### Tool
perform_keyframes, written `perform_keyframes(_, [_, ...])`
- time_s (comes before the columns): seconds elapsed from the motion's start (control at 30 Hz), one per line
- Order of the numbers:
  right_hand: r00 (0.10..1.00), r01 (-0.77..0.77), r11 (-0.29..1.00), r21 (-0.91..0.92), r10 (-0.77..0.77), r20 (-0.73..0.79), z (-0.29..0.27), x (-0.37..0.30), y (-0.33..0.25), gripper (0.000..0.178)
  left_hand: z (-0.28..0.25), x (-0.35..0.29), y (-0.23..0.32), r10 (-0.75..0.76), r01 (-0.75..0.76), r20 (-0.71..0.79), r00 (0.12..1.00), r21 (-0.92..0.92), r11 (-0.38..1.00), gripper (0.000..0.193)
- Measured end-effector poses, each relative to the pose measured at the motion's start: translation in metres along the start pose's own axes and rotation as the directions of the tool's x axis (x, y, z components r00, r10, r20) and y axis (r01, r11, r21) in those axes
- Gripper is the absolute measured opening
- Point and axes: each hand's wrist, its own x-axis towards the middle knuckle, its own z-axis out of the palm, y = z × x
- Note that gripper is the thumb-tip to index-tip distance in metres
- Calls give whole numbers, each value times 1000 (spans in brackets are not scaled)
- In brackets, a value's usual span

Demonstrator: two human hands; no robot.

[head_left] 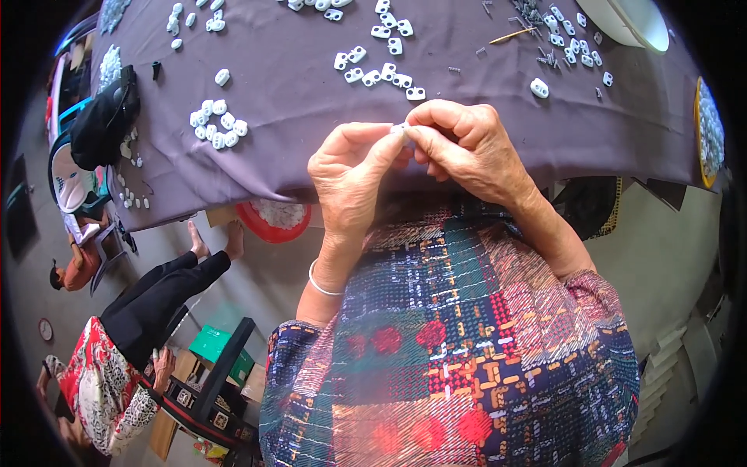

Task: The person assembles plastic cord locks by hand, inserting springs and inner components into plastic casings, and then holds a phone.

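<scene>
Both hands meet over the near edge of the cloth-covered table. My left hand (346, 175) pinches a small white plastic piece, probably a cord lock (400, 128), between thumb and forefinger. From the other side my right hand (471, 148) grips the same piece with thumb and fingertips, its other fingers curled. The fingers cover most of it. Just beyond lie several white two-hole cord lock parts (387, 72) in a loose curve. To the left, rounded white pieces (219, 123) form a ring, and a single one (222, 77) lies above it.
Small metal springs (548, 58), a wooden stick (511, 36) and more white parts lie at the far right, near a white bowl (638, 19). An orange-rimmed tray (707, 175) of white pieces stands rightmost. Below the table is a red basin (272, 235). Another person (117, 350) sits at left.
</scene>
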Motion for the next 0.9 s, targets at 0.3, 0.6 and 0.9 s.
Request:
perform_keyframes(0.3, [922, 337, 859, -385, -384, -51, 11, -3, -5, 21, -3, 2, 13, -172, 179, 51, 984, -233, 956, 9])
perform_keyframes(0.6, [906, 268, 628, -730, -422, -31, 16, -9, -15, 26, 0, -2, 9, -215, 241, 109, 970, -399, 885, 9])
perform_keyframes(0.9, [901, 334, 611, -718, -431, 51, 17, -4, -8, 18, -4, -4, 8, -261, 289, 122, 957, -404, 868, 10])
